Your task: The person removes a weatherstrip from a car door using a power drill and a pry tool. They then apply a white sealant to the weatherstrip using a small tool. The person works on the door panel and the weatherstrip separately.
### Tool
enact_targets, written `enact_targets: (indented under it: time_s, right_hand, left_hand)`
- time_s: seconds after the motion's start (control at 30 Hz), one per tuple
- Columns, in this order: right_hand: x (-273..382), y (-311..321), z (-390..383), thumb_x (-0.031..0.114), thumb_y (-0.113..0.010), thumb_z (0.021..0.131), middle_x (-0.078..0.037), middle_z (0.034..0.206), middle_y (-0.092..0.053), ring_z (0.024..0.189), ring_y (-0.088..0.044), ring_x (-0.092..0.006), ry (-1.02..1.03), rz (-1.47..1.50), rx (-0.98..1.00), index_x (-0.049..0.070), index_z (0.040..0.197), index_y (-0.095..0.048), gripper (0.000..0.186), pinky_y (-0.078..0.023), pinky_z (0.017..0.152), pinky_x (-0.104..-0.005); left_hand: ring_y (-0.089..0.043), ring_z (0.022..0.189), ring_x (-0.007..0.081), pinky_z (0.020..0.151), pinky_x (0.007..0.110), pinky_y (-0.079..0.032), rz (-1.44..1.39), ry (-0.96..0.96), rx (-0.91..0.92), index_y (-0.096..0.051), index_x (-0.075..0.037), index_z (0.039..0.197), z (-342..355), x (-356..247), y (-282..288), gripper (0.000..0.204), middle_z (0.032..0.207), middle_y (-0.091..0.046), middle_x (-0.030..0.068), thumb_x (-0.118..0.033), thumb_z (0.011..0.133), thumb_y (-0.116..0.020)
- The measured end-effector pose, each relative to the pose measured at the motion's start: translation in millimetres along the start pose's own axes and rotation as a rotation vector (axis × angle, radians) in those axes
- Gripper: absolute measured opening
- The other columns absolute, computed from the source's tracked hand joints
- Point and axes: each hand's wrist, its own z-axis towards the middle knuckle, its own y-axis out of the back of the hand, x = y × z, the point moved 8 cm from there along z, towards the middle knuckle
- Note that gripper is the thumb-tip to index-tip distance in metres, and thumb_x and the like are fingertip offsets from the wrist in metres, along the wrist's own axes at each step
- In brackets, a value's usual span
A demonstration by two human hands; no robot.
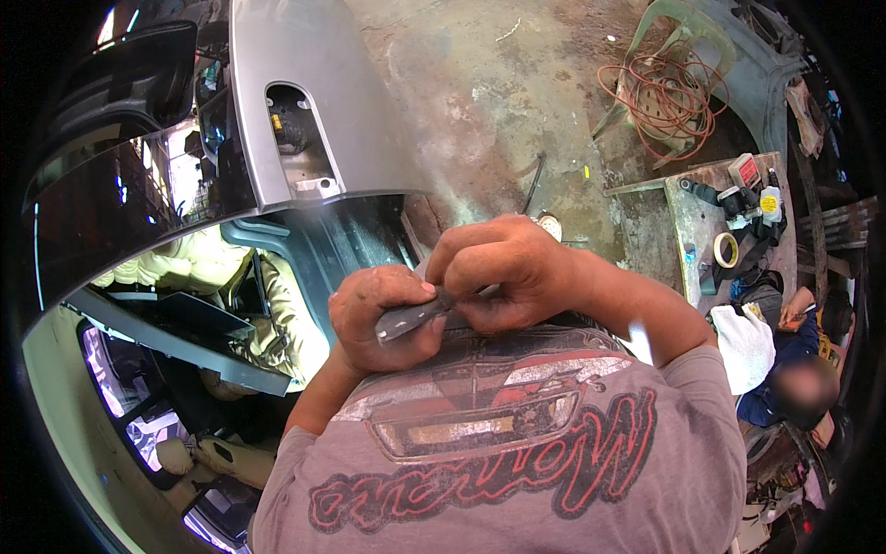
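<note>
I've got a dk grey strip [411,319] up in front of the chest, b/w the two hands: flat-looking, matte, w/ a short row of pale marks nr its lower L edge; wider at that end, narrowing twd the R hand [503,274]. Material I can't tell. My L hand [369,305] is closed on it, thumb laid along the upper edge, fingers curled behind. My R hand is curled nearly shut, fingertips at the strip's narrow end; can't tell if they pinch it. Both hands are close tog., just above a greyish tee [517,462] w/ a red car print. To the L, a silver veh. panel [318,92] w/ an oblong cutout, beside an open cabin. Ahead, stained concrete flr [443,74]. Up R, an orange hose [669,106] coiled on a pale green chair [697,28]; nearer, a worn bench [646,235] w/ a tape roll [718,249]. Far R, a person in dk blue [761,399].
</note>
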Motion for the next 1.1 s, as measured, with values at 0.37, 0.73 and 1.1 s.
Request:
enact_targets:
  time_s: [0.37,0.73,1.1]
  right_hand:
    - [-0.3,-2.1,1.3,-0.002,-0.077,0.079,-0.012,0.105,-0.076,0.085,-0.077,-0.0299,-0.001,-0.028,0.012,0.008,0.097,-0.069,0.022,-0.061,0.07,-0.0364]
    - [-1.9,-1.5,2.9,-0.002,-0.076,0.078,-0.013,0.104,-0.075,0.083,-0.076,-0.0299,-0.032,-0.023,0.004,0.008,0.095,-0.069,0.021,-0.06,0.068,-0.0362]
    - [-4.2,0.5,3.0,-0.003,-0.076,0.077,-0.011,0.103,-0.075,0.082,-0.075,-0.0294,-0.111,-0.004,-0.047,0.008,0.094,-0.068,0.021,-0.059,0.067,-0.0367]
  left_hand:
    - [-0.078,0.076,0.025,0.069,0.034,-0.061,-0.035,0.036,-0.013,-0.071,-0.008,0.097,-4.7,4.1,1.3,0.031,0.087,-0.076,0.0068,-0.009,0.07,-0.086]
    - [-0.077,0.076,0.0243,0.07,0.034,-0.061,-0.055,0.076,-0.037,-0.07,-0.007,0.097,-6.3,7.9,3.3,0.031,0.086,-0.076,0.0082,-0.008,0.07,-0.086]
    - [-0.077,0.075,0.0234,0.069,0.033,-0.061,-0.045,0.045,-0.049,-0.07,-0.007,0.097,-2.5,7.4,5.1,0.03,0.084,-0.075,0.0084,-0.011,0.071,-0.086]
